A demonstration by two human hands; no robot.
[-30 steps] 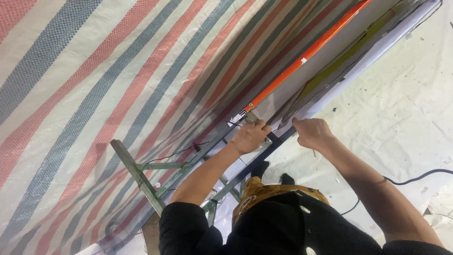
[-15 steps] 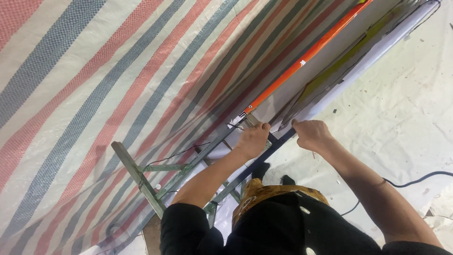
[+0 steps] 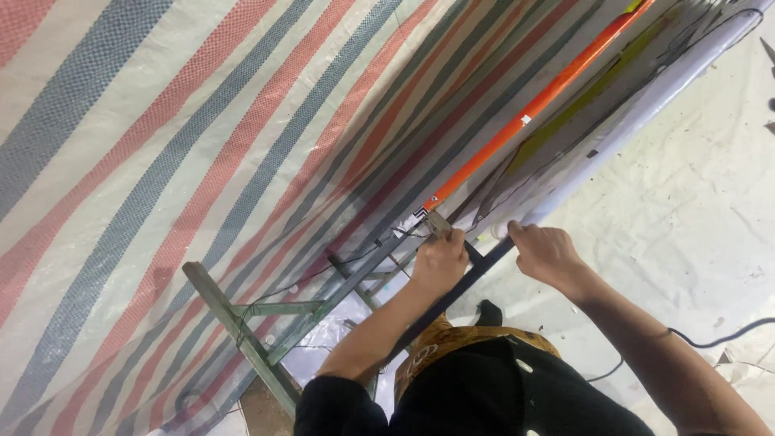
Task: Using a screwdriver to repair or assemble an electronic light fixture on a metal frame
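My left hand (image 3: pixel 440 262) is closed on a small metal tool (image 3: pixel 437 223), probably pliers. Its tip sits at a wire tie where the orange pole (image 3: pixel 533 109) meets a dark metal pole (image 3: pixel 347 282). My right hand (image 3: pixel 546 252) is a hand's width to the right, fingers curled around the lower end of the white wrapped pole (image 3: pixel 646 101), where a dark flat bar (image 3: pixel 476 274) runs under both hands. What the right fingers pinch is hidden.
A striped red, blue and white tarpaulin (image 3: pixel 202 137) fills the left and upper view. A green-grey wooden frame (image 3: pixel 242 323) stands below it. Pale sheeting (image 3: pixel 694 226) covers the ground at the right, with a black cable (image 3: pixel 718 339) across it.
Both hands stay at the same spot on the poles. They sit slightly lower in the view, mostly from the head camera shifting.
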